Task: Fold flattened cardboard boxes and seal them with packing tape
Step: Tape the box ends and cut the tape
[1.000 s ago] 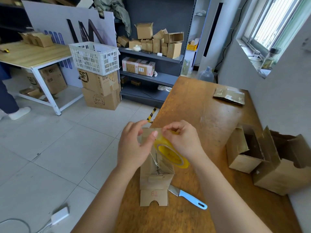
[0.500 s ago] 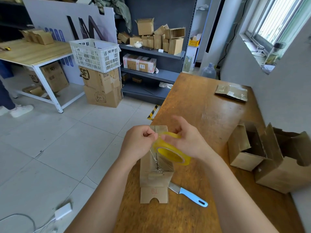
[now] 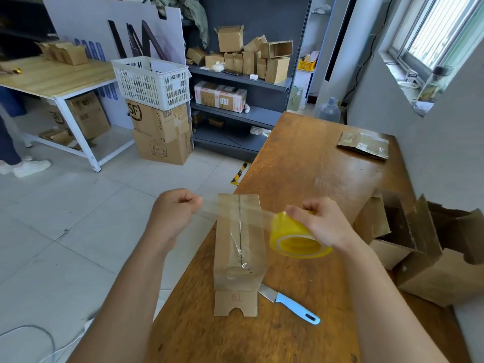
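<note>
Clear tape strip (image 3: 233,212) stretches between our hands above the tall taped cardboard box (image 3: 239,244). Our left hand (image 3: 174,214) pinches its end; our right hand (image 3: 320,224) grasps the yellow tape roll (image 3: 293,238) near the brown wooden tabletop's (image 3: 314,158) left edge.

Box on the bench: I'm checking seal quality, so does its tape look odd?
Yes. The tape along the box's centre seam looks wrinkled and puckered near its lower end, not flat.

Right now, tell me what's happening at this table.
A person is taping up a cardboard box on the wooden table. The left hand pinches the free end of a strip of clear tape, stretched above the box from the yellow tape roll in the right hand. A blue-handled knife lies beside the box.
</note>
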Available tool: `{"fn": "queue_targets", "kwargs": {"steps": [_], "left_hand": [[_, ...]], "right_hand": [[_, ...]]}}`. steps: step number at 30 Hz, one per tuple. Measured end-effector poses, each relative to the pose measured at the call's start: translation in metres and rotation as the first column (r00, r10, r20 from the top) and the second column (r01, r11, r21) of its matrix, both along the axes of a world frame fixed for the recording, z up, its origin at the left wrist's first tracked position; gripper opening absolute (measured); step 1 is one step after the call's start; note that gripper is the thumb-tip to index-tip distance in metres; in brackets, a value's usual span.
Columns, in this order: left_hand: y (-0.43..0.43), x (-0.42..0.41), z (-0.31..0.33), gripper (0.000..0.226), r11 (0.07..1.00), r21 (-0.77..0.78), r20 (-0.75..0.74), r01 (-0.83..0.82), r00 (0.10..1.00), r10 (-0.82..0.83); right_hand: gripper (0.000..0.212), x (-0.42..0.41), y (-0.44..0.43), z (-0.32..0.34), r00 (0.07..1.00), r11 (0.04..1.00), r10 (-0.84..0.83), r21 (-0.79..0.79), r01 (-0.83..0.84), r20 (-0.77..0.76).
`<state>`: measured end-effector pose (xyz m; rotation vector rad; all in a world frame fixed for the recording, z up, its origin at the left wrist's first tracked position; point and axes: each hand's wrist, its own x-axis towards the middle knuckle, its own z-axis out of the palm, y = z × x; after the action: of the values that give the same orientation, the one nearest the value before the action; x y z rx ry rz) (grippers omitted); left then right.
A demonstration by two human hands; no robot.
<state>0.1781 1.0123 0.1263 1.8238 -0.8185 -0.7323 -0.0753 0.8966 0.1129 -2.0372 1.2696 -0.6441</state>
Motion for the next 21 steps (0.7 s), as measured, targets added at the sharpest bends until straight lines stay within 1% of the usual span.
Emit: {"fn": "queue_targets", "kwargs": {"steps": [3, 6, 8, 11, 14, 21], "left_hand": [[0.007, 0.003, -0.015, 0.021, 0.996, 0.084, -0.070, 0.036, 0.997, -0.030], [0.014, -0.001, -0.038, 0.019, 0.984, 0.174, -0.127, 0.036, 0.992, -0.014], [0.021, -0.003, -0.051, 0.017, 0.978, 0.205, -0.163, 0.025, 0.987, 0.009], [0.029, -0.005, -0.063, 0.017, 0.977, 0.215, -0.192, 0.013, 0.981, 0.029], [0.034, -0.008, -0.069, 0.016, 0.978, 0.210, -0.216, -0.002, 0.975, 0.049], [0.041, -0.009, -0.083, 0.017, 0.978, 0.206, -0.228, -0.027, 0.971, 0.075]], "right_hand": [[0.061, -0.012, -0.003, -0.010, 0.990, 0.998, -0.060, -0.043, 0.055, -0.127], [0.066, -0.012, 0.001, -0.015, 0.977, 0.999, -0.047, -0.025, 0.043, -0.208], [0.065, -0.011, 0.004, -0.019, 0.971, 1.000, -0.030, -0.009, 0.029, -0.238], [0.066, -0.010, 0.007, -0.025, 0.965, 1.000, -0.010, 0.016, 0.015, -0.263], [0.061, -0.009, 0.008, -0.030, 0.958, 0.999, 0.005, 0.039, 0.007, -0.287], [0.057, -0.006, 0.010, -0.032, 0.948, 0.999, 0.014, 0.047, 0.001, -0.317]]}}
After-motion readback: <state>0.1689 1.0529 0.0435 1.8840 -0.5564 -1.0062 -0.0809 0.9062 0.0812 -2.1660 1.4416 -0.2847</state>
